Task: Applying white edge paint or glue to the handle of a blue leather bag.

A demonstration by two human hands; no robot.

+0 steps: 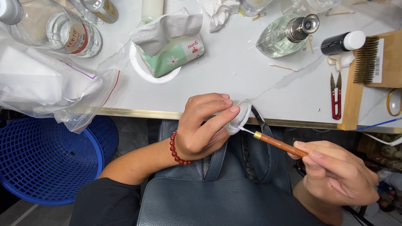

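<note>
My left hand (205,125), with a red bead bracelet on the wrist, grips a small round clear dish (239,117) tilted on its side at the table's front edge. My right hand (339,175) holds a thin brush with a brown wooden handle (280,145) and a brass ferrule. The brush's pale tip reaches into the dish. Both hands hover over a dark blue-grey leather handbag (217,196) in my lap, and its strap (264,142) loops up beneath the dish.
On the white marble table (234,71) stand a green tissue pack (171,46), clear bottles (63,29), a glass bottle with a metal cap (289,33), a black bottle (341,42), red snips (336,98) and a wire brush (368,58). A plastic bag (50,88) and a blue basket (46,163) are at left.
</note>
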